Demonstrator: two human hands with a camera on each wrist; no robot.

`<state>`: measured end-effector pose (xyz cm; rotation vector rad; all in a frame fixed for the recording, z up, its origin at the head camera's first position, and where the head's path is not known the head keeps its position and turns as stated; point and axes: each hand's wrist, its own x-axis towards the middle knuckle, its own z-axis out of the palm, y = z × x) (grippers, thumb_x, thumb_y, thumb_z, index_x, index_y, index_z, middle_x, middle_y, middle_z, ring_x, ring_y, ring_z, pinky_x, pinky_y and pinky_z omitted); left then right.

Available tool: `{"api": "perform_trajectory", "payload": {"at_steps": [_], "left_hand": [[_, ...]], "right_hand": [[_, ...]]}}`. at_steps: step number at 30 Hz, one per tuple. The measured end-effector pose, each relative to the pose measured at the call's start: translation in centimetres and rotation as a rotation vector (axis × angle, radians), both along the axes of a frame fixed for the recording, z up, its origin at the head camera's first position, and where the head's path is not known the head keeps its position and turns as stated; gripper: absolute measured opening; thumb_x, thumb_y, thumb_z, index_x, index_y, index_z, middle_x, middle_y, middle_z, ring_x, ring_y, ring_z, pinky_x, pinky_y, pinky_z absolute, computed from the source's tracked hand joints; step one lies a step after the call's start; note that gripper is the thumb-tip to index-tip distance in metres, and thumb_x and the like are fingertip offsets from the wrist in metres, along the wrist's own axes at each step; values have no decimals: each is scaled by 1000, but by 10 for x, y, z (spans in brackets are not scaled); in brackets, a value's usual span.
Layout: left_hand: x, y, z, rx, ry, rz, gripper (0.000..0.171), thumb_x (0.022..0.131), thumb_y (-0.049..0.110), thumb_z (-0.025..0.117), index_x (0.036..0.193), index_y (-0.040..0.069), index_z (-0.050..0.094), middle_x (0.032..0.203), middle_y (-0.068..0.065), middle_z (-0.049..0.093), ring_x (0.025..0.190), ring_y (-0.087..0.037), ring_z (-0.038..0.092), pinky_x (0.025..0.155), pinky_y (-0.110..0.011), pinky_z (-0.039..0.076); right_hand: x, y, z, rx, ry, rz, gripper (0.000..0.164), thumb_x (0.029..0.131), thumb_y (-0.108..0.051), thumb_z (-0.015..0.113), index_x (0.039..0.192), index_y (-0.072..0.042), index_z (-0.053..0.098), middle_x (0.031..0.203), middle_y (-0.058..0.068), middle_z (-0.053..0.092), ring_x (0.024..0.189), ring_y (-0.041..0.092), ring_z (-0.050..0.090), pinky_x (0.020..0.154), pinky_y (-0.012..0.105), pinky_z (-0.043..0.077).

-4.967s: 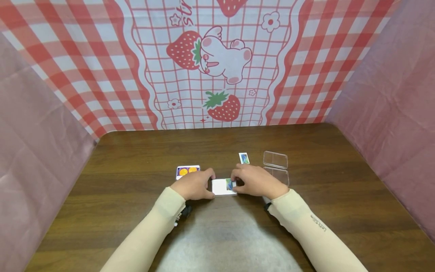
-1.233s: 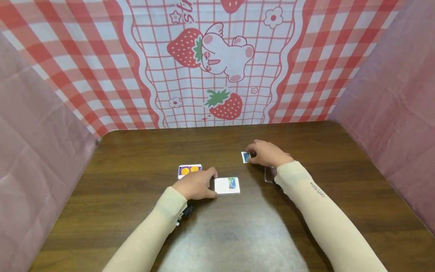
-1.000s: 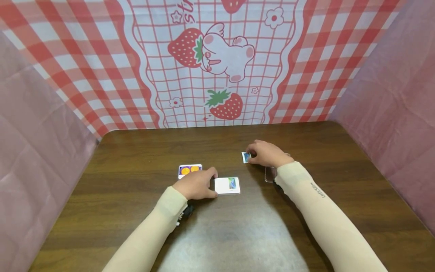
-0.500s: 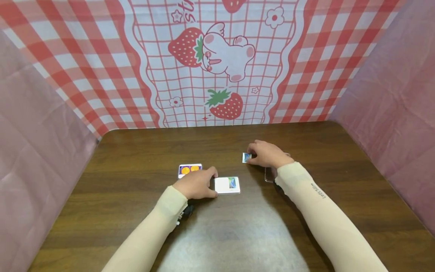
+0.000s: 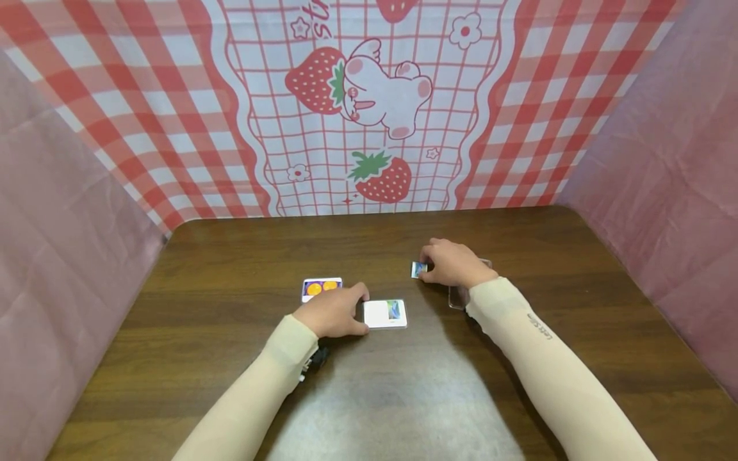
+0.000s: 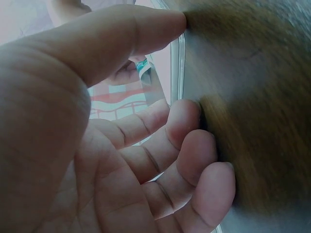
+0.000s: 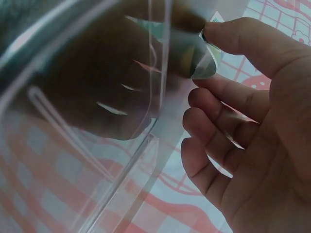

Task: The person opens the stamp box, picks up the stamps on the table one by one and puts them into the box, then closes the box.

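Observation:
In the head view my left hand [image 5: 331, 312] grips the left end of a flat clear-edged case [image 5: 376, 314] with a white face, thumb at the near edge and fingers at the far edge. A small blue-green stamp [image 5: 394, 310] lies on the right half of that white face. Farther back and to the right, my right hand [image 5: 452, 261] pinches a second stamp [image 5: 416, 270] between thumb and forefinger. The right wrist view shows this stamp [image 7: 206, 63] bowed, with a toothed edge. The case's rim [image 6: 178, 68] shows beside my left fingers in the left wrist view.
A white-bordered card [image 5: 314, 289] with orange rounds on purple lies behind my left hand, partly covered. An open clear plastic case [image 5: 457, 299] sits under my right wrist, mostly hidden. The wooden table [image 5: 242, 256] ends at a strawberry-print cloth [image 5: 380, 179].
My right hand has left the stamp on the white case and gone back and right to the second stamp, which it now pinches and has shifted slightly. My left hand stays at the case.

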<state>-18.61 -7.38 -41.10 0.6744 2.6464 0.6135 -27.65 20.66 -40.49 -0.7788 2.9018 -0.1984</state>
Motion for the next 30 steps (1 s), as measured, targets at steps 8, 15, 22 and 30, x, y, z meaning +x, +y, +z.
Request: {"api": "perform_trajectory", "payload": {"at_steps": [8,15,22,30], "left_hand": [[0,0,0,-4,-8,3,50,87,35,82,124,13,57,85,1,61,74,-16,58,70,-35,47],[-1,0,-1,-8,0,0,51,87,35,82,124,12,57,84,1,61,73,-16,57,69,-34,47],[1,1,2,-8,6,-4,50,87,35,82,124,12,57,84,1,61,73,-16,58,70,-34,47],[1,2,2,-12,5,-2,50,87,36,82,123,13,57,83,1,61,73,-15,58,69,-34,47]], "right_hand": [[4,0,-1,-3,1,-9,23,91,-29,77,106,-11,72,100,4,61,86,20,56,76,44,52],[12,2,-3,-36,-2,-2,24,92,-28,77,108,-11,73,102,4,63,88,19,58,78,44,53],[21,4,-4,-68,26,12,23,92,-28,76,109,-13,73,105,2,63,90,18,59,78,43,53],[33,1,-2,-96,61,39,24,91,-28,78,109,-13,74,104,1,65,89,16,58,79,39,53]]}}
